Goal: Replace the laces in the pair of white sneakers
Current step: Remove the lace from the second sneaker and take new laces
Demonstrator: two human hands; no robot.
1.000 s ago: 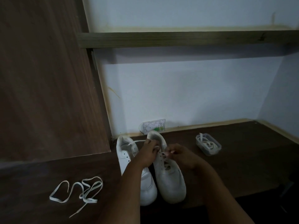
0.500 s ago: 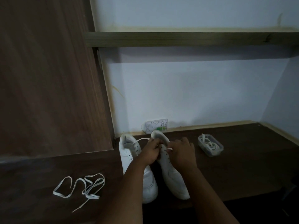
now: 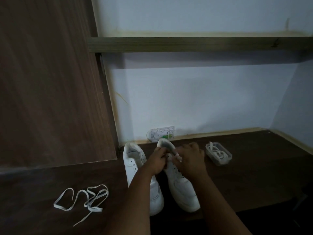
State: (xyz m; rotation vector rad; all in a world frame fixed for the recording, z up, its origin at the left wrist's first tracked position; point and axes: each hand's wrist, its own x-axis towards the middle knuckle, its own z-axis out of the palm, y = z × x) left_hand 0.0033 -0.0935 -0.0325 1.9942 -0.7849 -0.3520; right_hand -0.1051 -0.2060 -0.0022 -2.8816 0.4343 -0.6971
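On the dark wooden surface (image 3: 254, 180) lie, from left to right, one loose white lace (image 3: 81, 199) in a tangle, two white sneakers side by side, the left sneaker (image 3: 135, 165) without lace and the right sneaker (image 3: 183, 189) under both hands, and one clear plastic container (image 3: 218, 153) with another coiled lace in it. One small clear package (image 3: 160, 134) leans on the wall behind the sneakers. The left hand (image 3: 156, 161) and the right hand (image 3: 192, 159) meet over the right sneaker's eyelets, fingers curled and pinching a lace (image 3: 177, 156) there.
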